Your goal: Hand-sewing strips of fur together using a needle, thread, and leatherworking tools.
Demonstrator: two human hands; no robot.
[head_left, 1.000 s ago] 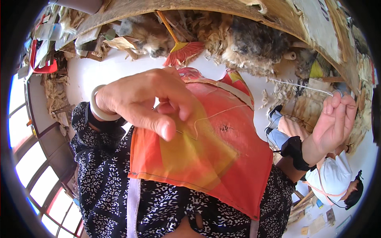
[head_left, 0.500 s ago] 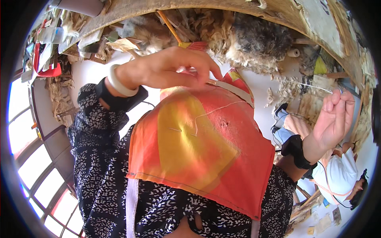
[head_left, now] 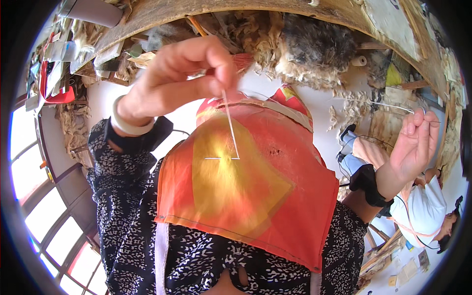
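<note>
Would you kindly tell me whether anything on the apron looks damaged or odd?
Yes: the apron has a dark, scuffed patch right of its yellow area, seemingly worn rather than printed. A needle also appears stuck through the yellow area, an unusual place.

Site appeared to be a fur or hide workshop: shaggy pelts (head_left: pixel 317 42) lay heaped along a rough wooden bench (head_left: pixel 152 18), pale fur scraps (head_left: pixel 353 107) littered the white floor (head_left: pixel 322 115), and a second person (head_left: pixel 418 211) was nearby.
</note>
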